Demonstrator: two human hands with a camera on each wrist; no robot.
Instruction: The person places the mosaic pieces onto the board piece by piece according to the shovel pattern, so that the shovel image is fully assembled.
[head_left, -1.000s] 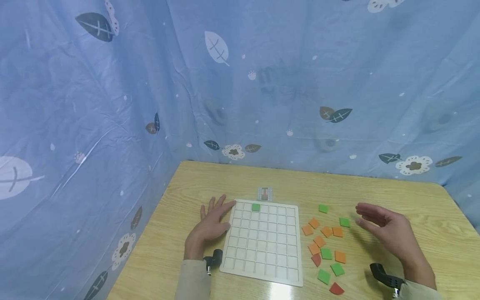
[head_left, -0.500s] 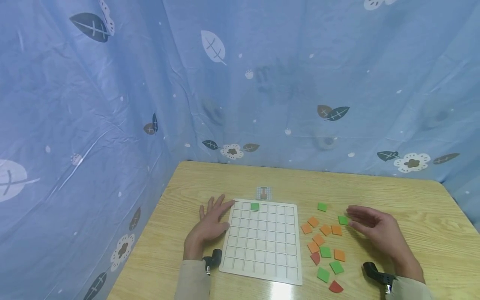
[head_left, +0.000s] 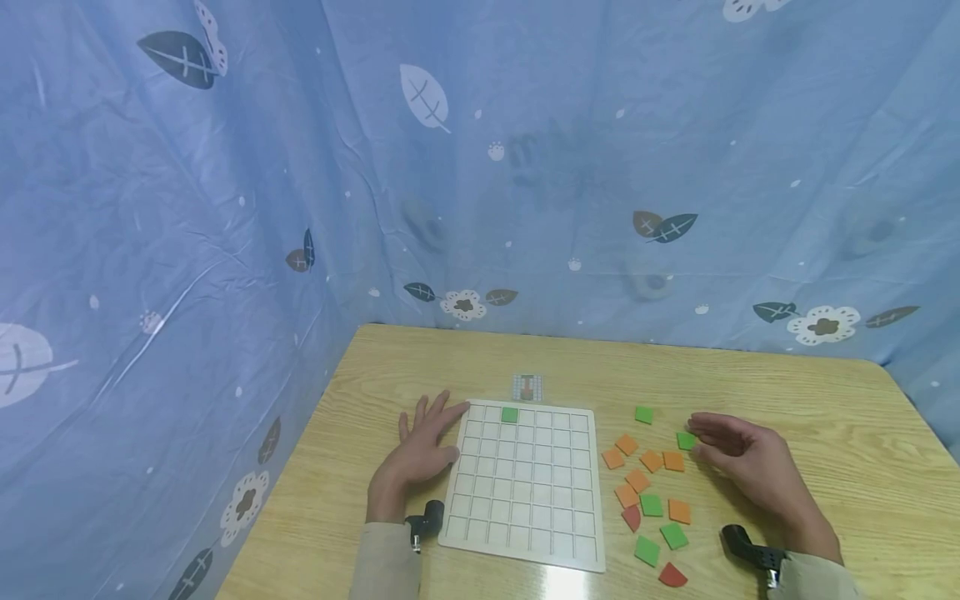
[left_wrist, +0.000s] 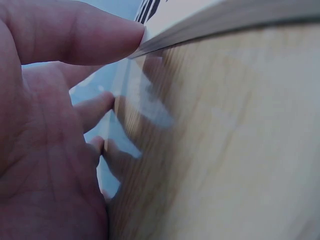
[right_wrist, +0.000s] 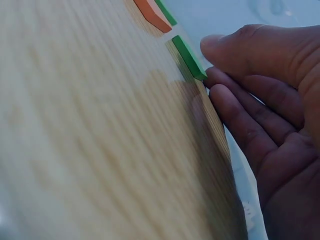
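A white gridded board (head_left: 523,492) lies on the table, with one green square tile (head_left: 509,415) in its far row. My left hand (head_left: 420,450) rests at the board's left edge, fingers spread; in the left wrist view its thumb (left_wrist: 100,37) touches the board's edge. My right hand (head_left: 746,454) is at the right of the loose tiles. Its fingertips are right at a green square tile (head_left: 686,441), which lies flat on the table. In the right wrist view that green tile (right_wrist: 189,57) sits just beside the thumb and fingers, which are not closed round it.
Right of the board lie several orange tiles (head_left: 673,461), more green tiles (head_left: 647,550) and two red quarter-round pieces (head_left: 672,575). A small patterned card (head_left: 528,387) lies beyond the board. Blue curtain (head_left: 540,167) hangs along the table's far and left sides.
My right hand has moved left, bringing its fingertips to the green tile. My left hand stays at the board's edge. The head view has shifted slightly.
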